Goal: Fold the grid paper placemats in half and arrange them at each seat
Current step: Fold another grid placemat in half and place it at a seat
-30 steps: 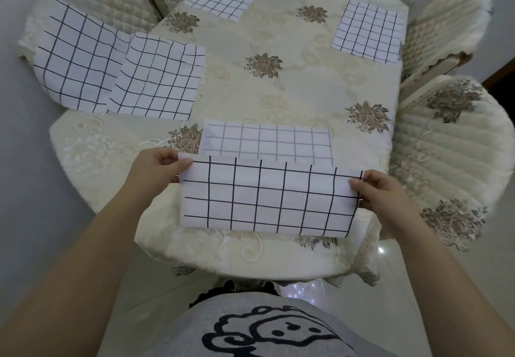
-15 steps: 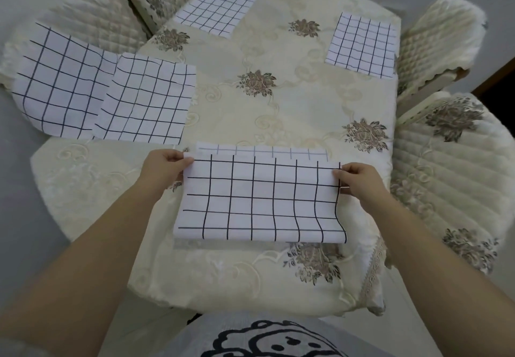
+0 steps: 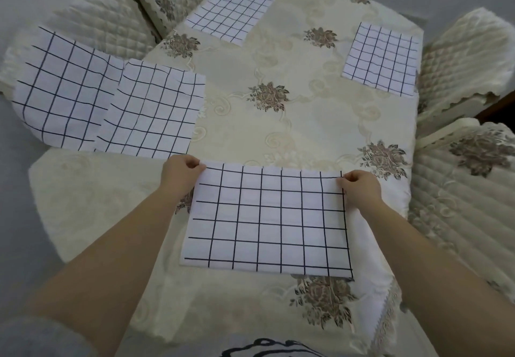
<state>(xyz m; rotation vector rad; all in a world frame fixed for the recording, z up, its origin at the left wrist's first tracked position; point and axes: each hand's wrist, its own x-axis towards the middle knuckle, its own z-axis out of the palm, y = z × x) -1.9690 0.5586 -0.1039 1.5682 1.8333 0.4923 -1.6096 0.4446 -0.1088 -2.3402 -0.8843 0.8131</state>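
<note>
While I watch through the head camera, my left hand [image 3: 181,174] and right hand [image 3: 359,189] sit at the two far corners of the folded placemat [image 3: 264,220], which lies in the lower middle of the frame on the cream tablecloth [image 3: 306,122]. Each hand is closed in a pinch on its corner: the left thumb and fingers meet at the upper left corner, the right ones at the upper right corner. The sheet's far edge is held at the hands, and its near edge rests flat on the cloth close to the table's near rim, just above a brown embroidered flower [image 3: 323,301].

At the left of the frame an unfolded grid sheet [image 3: 111,103] lies open, its right half on the table and its left half hanging out over a quilted chair [image 3: 106,22]. At the top centre a folded grid sheet [image 3: 230,12] rests near the far edge, and at the upper right another one [image 3: 381,59] rests by the right edge, next to a quilted chair back [image 3: 468,58]. A second chair [image 3: 468,189] fills the right side. A grey shirt with a black print [image 3: 273,349] shows at the bottom edge
</note>
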